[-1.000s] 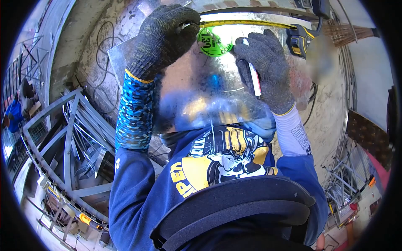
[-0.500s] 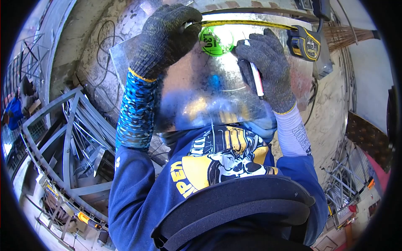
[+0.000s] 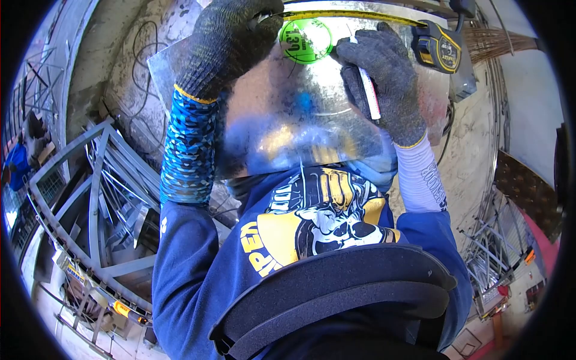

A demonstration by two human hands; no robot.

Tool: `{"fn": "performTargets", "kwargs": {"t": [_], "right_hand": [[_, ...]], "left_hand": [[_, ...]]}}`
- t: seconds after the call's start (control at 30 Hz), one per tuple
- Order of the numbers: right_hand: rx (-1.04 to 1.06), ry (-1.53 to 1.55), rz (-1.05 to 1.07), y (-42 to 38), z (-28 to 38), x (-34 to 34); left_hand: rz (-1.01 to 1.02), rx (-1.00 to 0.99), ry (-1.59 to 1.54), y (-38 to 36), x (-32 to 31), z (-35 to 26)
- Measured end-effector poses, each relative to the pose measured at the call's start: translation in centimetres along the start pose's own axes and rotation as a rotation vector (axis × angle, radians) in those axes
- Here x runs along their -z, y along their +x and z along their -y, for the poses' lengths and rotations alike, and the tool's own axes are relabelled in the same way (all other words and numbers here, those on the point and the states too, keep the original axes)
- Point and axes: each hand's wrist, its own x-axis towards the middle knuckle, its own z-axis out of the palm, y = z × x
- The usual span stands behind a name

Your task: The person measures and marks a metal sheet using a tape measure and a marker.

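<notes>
Left hand (image 3: 225, 45) pinches tape end (image 3: 262, 18) on metal sheet (image 3: 300, 120). Right hand (image 3: 381, 81) grips marker (image 3: 367, 93) beside green sticker (image 3: 305, 41); tape measure (image 3: 439, 51) just beyond.

Standing on a rough concrete floor (image 3: 120, 72), pale and stained, with thin black cables (image 3: 144, 90) looping across it at far left. Lying at left, a welded grey steel frame (image 3: 90, 198) with bars and offcuts piled inside. Showing at far left edge, a person in blue (image 3: 18, 162) crouching by metal grating (image 3: 36, 90). Leaning at far right, a straw broom (image 3: 498, 45) against a pale wall (image 3: 534, 114). Resting near right, more steel racks (image 3: 492, 264) and a dark patterned panel (image 3: 528, 192). Pouring in from above, bright daylight, glaring hard.
</notes>
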Motion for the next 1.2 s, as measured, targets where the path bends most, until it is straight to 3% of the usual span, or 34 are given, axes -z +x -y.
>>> {"fn": "performTargets", "kwargs": {"t": [0.13, 0.3, 0.43, 0.6, 0.83, 0.9, 1.2], "right_hand": [[-0.001, 0.012, 0.012, 0.2, 0.2, 0.2], [0.016, 0.004, 0.012, 0.2, 0.1, 0.1], [0.012, -0.003, 0.034, 0.2, 0.1, 0.2], [0.002, -0.001, 0.035, 0.3, 0.1, 0.1], [-0.005, -0.015, 0.026, 0.1, 0.1, 0.0], [-0.006, -0.018, 0.028, 0.0, 0.3, 0.1], [-0.011, -0.004, 0.018, -0.1, 0.3, 0.1]], "left_hand": [[-0.001, -0.158, 0.077, 0.2, 0.2, 0.5], [-0.025, 0.004, -0.029, -0.1, 0.1, -0.3], [-0.026, 0.025, -0.03, -0.1, 0.0, -0.2], [-0.025, -0.232, 0.088, 0.2, 0.0, 0.9], [-0.029, -0.219, 0.107, 0.2, -0.1, 0.6], [-0.039, -0.051, 0.002, 0.0, -0.3, 0.2], [-0.07, -0.089, 0.001, 0.0, -0.7, 0.6]]}}
